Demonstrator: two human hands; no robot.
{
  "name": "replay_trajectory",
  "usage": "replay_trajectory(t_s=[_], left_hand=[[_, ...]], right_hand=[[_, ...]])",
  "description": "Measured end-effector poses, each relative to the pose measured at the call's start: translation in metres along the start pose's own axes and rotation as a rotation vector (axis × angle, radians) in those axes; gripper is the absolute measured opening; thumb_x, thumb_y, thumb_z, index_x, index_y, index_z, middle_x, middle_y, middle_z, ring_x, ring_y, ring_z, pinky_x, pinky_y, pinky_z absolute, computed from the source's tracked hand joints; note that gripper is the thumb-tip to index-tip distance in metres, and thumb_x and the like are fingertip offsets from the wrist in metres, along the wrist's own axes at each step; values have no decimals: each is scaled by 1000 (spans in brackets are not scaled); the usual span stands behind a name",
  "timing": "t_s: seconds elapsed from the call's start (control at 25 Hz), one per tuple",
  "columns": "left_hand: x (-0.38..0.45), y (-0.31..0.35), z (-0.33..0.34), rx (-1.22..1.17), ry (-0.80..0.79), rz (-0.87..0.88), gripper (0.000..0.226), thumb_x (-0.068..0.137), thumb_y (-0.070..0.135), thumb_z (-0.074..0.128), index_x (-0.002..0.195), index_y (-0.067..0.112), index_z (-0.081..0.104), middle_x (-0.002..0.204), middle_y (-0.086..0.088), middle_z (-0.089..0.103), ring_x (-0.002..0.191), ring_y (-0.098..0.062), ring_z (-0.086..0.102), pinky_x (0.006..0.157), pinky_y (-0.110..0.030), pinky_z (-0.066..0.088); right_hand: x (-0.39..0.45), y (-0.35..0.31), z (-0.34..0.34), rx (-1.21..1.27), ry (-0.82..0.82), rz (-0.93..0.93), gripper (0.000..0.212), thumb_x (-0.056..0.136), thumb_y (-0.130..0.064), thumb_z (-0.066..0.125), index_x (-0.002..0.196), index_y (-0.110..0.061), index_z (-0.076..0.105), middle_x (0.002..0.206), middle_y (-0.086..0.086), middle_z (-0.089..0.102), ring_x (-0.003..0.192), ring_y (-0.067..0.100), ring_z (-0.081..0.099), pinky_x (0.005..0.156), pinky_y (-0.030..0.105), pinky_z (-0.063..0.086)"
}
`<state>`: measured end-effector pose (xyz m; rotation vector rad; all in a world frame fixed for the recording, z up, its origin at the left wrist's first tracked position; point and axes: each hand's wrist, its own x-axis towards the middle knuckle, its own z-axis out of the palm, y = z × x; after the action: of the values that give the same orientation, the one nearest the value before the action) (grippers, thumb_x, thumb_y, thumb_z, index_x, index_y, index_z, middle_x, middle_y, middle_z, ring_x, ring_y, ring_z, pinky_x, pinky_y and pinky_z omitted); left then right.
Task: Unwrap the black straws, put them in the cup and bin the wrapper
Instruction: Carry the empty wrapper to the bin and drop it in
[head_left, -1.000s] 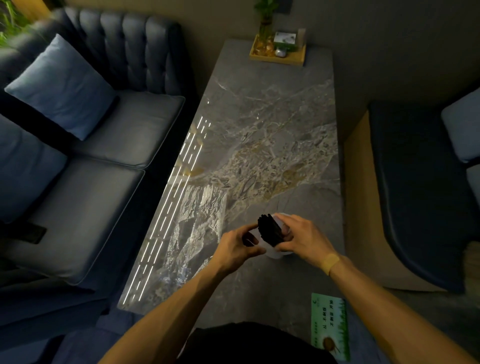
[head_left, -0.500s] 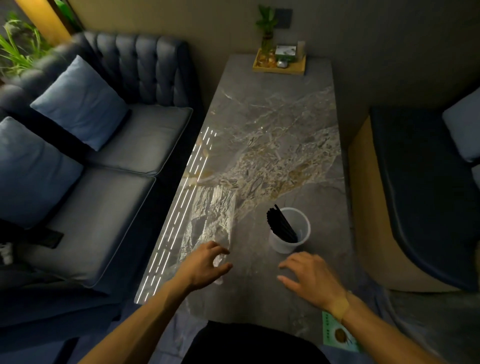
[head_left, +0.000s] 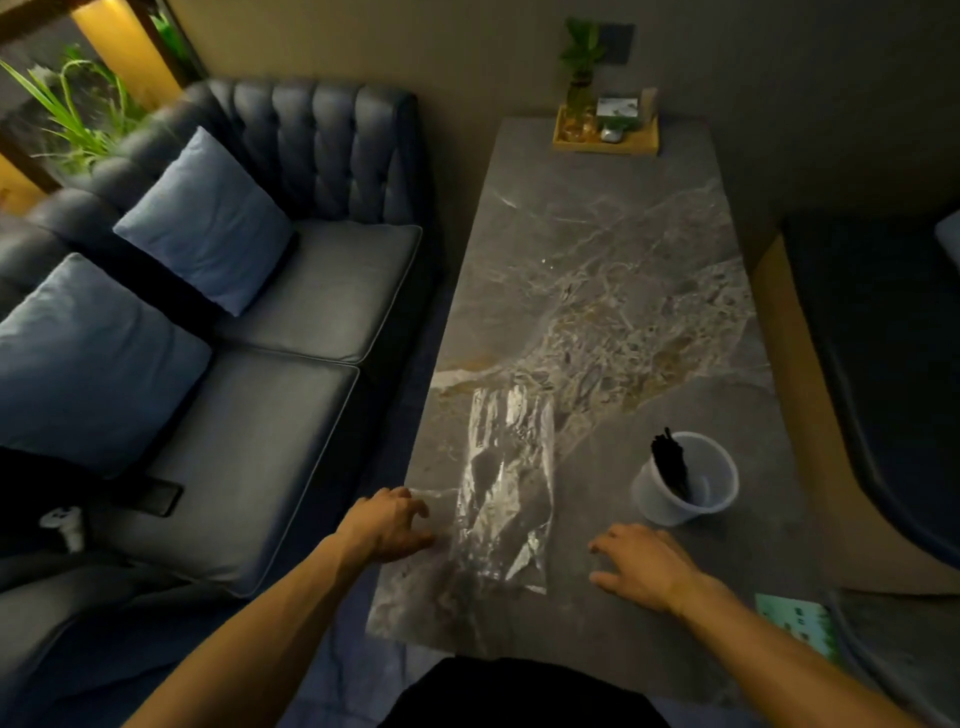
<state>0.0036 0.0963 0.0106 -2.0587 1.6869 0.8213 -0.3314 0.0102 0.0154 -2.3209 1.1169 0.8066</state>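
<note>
A bundle of black straws (head_left: 670, 461) stands tilted in a white plastic cup (head_left: 688, 486) on the grey marble table (head_left: 597, 249). A clear crinkled plastic wrapper (head_left: 506, 488) lies flat on the table, left of the cup. My left hand (head_left: 387, 525) hovers at the table's left edge, fingers spread, just left of the wrapper and holding nothing. On the other side of the wrapper my right hand (head_left: 644, 566) is open over the table, below the cup, touching neither.
A blue sofa (head_left: 234, 364) with cushions runs along the table's left side. A wooden tray (head_left: 605, 140) with a small plant sits at the table's far end. A dark bench (head_left: 883, 364) is at the right. A green card (head_left: 795, 623) lies near the right front corner.
Both hands let go of the straws and cup and drew back toward me. My left hand moved to the wrapper's left side. The view shifted left.
</note>
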Motion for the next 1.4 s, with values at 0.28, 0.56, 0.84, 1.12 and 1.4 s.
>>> replay_trajectory(t_s=[0.28, 0.56, 0.84, 1.12, 1.4], left_hand=[[55, -15, -24, 118, -128, 69, 76, 78, 76, 46, 142, 36, 41, 146, -4, 48, 132, -29, 44, 105, -53, 35], [85, 15, -43, 25, -127, 70, 87, 76, 80, 45, 146, 29, 38, 150, -4, 46, 136, -30, 43, 110, -60, 31], [95, 34, -22, -456, -149, -43, 34, 86, 43, 66, 107, 17, 71, 113, -7, 72, 101, -24, 65, 82, -29, 49], [72, 50, -19, -888, -6, -153, 11, 84, 5, 67, 76, 11, 67, 83, -13, 67, 72, -19, 60, 66, -27, 49], [11, 58, -27, -1301, 56, -136, 12, 87, 11, 70, 97, 5, 66, 95, -14, 74, 82, -19, 66, 78, -35, 52]], right_hand=[[42, -22, -13, 94, 66, 191, 70, 87, -61, 48, 146, -26, 32, 148, 7, 39, 133, 33, 40, 107, 50, 38], [78, -21, -25, 125, 23, 258, 76, 85, -69, 43, 144, -22, 37, 151, 9, 35, 137, 35, 30, 109, 49, 34], [103, -35, -21, 370, 150, 280, 48, 82, -50, 66, 114, -16, 60, 127, 9, 50, 121, 31, 43, 101, 42, 41], [97, -35, -21, 1165, 214, 335, 13, 83, -11, 72, 92, -5, 65, 102, 19, 69, 89, 26, 62, 76, 32, 48], [53, -23, -31, 1591, 199, 198, 31, 81, -2, 72, 110, -6, 62, 89, 9, 69, 69, 16, 65, 64, 26, 54]])
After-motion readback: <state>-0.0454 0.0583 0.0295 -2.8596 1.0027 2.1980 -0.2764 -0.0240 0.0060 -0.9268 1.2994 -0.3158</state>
